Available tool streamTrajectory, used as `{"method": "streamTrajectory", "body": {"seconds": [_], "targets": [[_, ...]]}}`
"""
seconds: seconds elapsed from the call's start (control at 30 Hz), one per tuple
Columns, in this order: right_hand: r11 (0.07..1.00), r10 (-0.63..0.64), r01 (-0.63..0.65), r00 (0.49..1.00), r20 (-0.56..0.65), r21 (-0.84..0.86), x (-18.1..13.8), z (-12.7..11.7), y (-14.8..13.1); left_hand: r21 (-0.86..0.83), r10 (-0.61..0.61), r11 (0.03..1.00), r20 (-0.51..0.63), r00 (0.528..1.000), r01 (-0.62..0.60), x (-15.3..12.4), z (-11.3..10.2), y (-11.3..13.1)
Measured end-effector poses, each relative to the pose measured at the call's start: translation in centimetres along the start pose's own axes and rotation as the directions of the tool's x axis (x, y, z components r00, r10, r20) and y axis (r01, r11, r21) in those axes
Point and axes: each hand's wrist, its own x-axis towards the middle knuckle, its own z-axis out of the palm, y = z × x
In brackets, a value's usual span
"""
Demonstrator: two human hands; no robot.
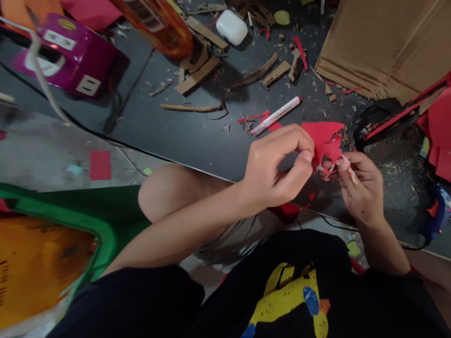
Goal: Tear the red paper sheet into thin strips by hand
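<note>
In the head view my left hand (276, 164) has thumb and forefinger pinched together at the left edge of a piece of red paper (329, 145). What lies right between those fingertips is mostly hidden. My right hand (362, 188) is closed on the paper's torn lower end, where ragged strips and whitish bits show around the fingers. A white marker (276, 116) with a red tip lies on the dark tabletop (197, 134), just beyond my left hand. More red paper scraps (310, 199) lie below the hands at the table's near edge.
Cardboard scraps (276, 74) litter the table near a white earbud case (231, 27) and an orange bottle (165, 33). At left stands a purple power socket box (75, 56) with cables. A cardboard box (387, 51) is at right, and a blue tool (437, 211) with a cord lies nearer.
</note>
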Motion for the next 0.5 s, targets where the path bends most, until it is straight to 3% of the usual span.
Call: {"method": "streamTrajectory", "body": {"seconds": [0.17,0.33,0.5], "targets": [[0.996,-0.076,0.075,0.997,-0.007,-0.046,0.0,-0.3,0.4,-0.024,-0.144,0.989,-0.048,0.988,0.143,0.1,0.0,-1.1],[0.986,-0.148,0.150,0.989,0.030,-0.069,0.2,-0.6,0.6,-0.292,-0.267,0.904,0.186,0.945,0.313,0.3,0.1,-2.2],[0.996,-0.072,0.074,0.997,0.041,-0.049,0.0,-0.7,0.3,-0.429,-0.336,0.759,0.388,0.858,0.491,1.0,-0.3,-2.1]]}}
